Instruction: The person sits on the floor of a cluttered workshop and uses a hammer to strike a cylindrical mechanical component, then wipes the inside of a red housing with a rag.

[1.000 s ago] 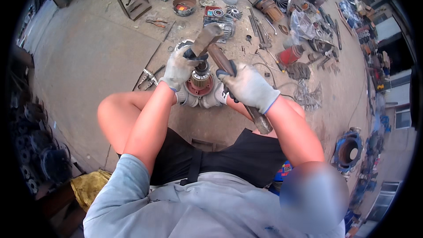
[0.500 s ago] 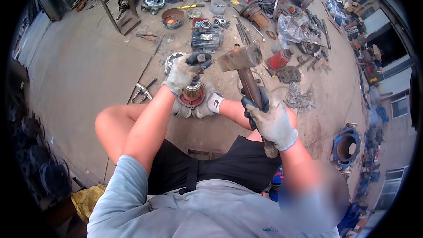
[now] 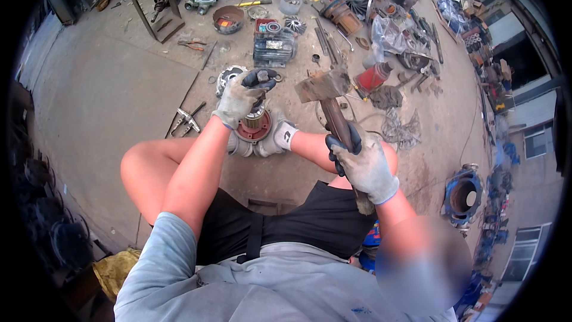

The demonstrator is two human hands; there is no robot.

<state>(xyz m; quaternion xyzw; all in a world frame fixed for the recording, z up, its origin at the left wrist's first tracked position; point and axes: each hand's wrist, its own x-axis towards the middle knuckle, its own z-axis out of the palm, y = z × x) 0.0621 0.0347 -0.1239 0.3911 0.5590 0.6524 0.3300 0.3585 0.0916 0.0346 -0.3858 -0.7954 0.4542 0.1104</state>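
Note:
My left hand (image 3: 236,101), in a grey glove with dark fingers, is closed around a short metal bar (image 3: 263,76), its blunt end showing at the top. Directly beneath that hand stands a motor rotor (image 3: 255,120) in a red round flange (image 3: 254,133), between my feet. The bar's lower end is hidden, so I cannot tell whether it touches the rotor. A sledgehammer (image 3: 338,120) with a worn block head and wooden handle is gripped in my gloved right hand (image 3: 364,161). Its head is raised to the right of the bar, apart from it.
Beyond my hands sits a finned motor housing (image 3: 275,49). A gear puller (image 3: 186,120) lies left of my feet, with pliers (image 3: 193,43) farther off. A red bottle jack (image 3: 374,77) stands at the right, near plastic sheeting (image 3: 387,34). A blue ring-shaped casting (image 3: 462,197) lies far right.
The view has shifted slightly, so the floor items sit a little higher and farther left. The hammer head has dropped a little. Both hands keep their grips.

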